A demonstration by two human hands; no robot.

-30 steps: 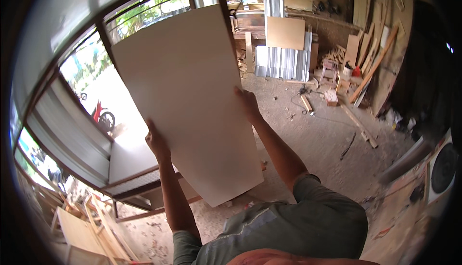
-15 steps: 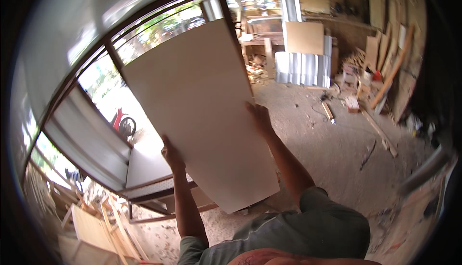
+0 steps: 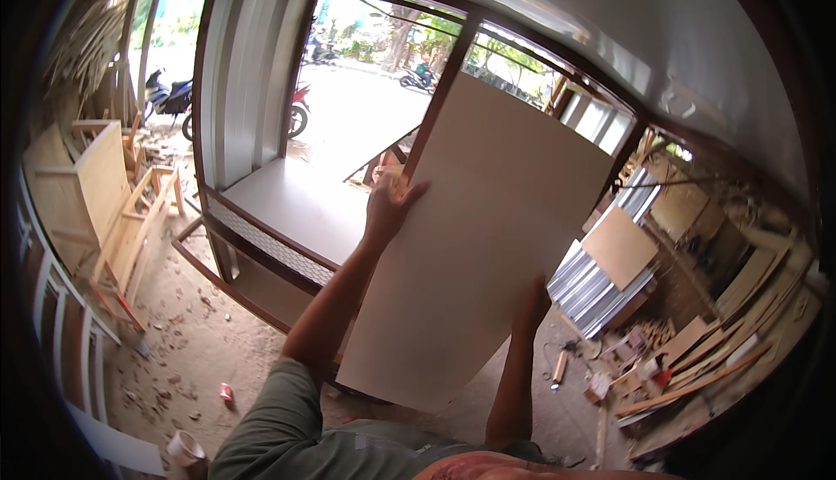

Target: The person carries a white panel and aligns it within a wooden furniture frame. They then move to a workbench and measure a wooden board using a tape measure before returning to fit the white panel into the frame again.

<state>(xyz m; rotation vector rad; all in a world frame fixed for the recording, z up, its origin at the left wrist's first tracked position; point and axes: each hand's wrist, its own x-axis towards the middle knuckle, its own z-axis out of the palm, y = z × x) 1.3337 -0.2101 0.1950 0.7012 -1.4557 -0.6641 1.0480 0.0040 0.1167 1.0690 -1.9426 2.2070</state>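
Panel (image 3: 488,245) tilted before right-hand opening of brown frame (image 3: 202,88), upper left edge now alongside middle post (image 3: 457,56). Left hand (image 3: 389,208) has shifted up, loosened: fingers spread, thumb at panel edge. Right hand (image 3: 528,307) grips right edge, likely bearing more weight.

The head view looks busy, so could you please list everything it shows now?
Panel: one, off-white, centre, tilted.
Frame: one, dark brown, behind the panel.
Wire mesh: one, grey, frame's front.
Motorcycles: at least three, mixed colours, outside.
Corrugated sheets: several, silvery, right.
Square board: one, tan, against the sheets.
Planks: several, brown, lower right.
Wooden furniture pieces: several, pale, left.
Slatted rack: one, white, left edge.
Container: one, whitish, lower left.
Shirt: one, dark green, bottom.
Left hand: one, bare, panel's left edge.
Right hand: one, bare, panel's right edge.
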